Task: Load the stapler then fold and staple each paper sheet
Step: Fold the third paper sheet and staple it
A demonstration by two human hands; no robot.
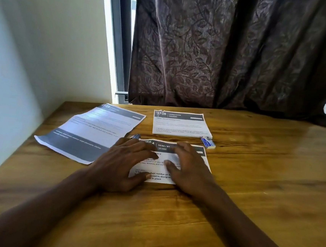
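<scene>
Where the two bare forearms reach in from the near edge, the wooden counter (262,182) shows warm brown grain with a soft sheen on its right side. Both hands lie flat on a folded sheet (158,170) at the middle of the counter. The left hand (126,165) presses the sheet's left part with fingers spread and thumb on the near edge, and the right hand (189,169) presses its right part, slightly blurred. Neither grip is closed on anything; the fingers are straight and released.

Just beyond the left fingertips a small blue tip (136,136) peeks out, too hidden to identify. To the left lies an unfolded sheet (91,132), printed, angled, with a dark band along its near end. Farther back sits a second folded sheet (180,125), lying square, apart from the one under the hands. A small blue-and-white box (208,142) lies at its near right corner.

Behind the counter hangs a dark curtain (225,49) with a leaf pattern. To its left a grey window frame (118,39) lets in a bright strip of daylight beside a pale wall (46,42).
</scene>
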